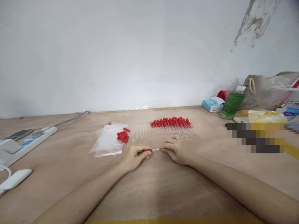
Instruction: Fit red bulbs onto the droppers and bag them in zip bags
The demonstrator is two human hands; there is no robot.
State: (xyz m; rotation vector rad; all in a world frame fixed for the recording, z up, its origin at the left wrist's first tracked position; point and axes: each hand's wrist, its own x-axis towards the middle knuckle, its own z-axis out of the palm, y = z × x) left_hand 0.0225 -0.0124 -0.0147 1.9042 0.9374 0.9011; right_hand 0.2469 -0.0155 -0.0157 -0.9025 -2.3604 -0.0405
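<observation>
Between finger and thumb, my left hand (136,157) pinches a red rubber bulb (147,150). A thin clear glass tube (155,149) runs from the bulb's open end to my right hand (174,150), whose fingertips are closed on the tube's other end. Behind my right hand lies a row of droppers (174,124), red bulbs facing the wall and clear tubes toward me. Several loose clear tubes (138,132) lie left of that row. A small heap of loose red bulbs (123,136) rests on clear plastic bags (108,139), beyond my left hand.
A power strip (30,145) with plugs and a cable is at the left, near a white device (17,179). To the right stand a tissue pack (211,105), a green bottle (233,103) and plastic bags (266,96). A white wall (130,56) rises behind the wooden table (140,193).
</observation>
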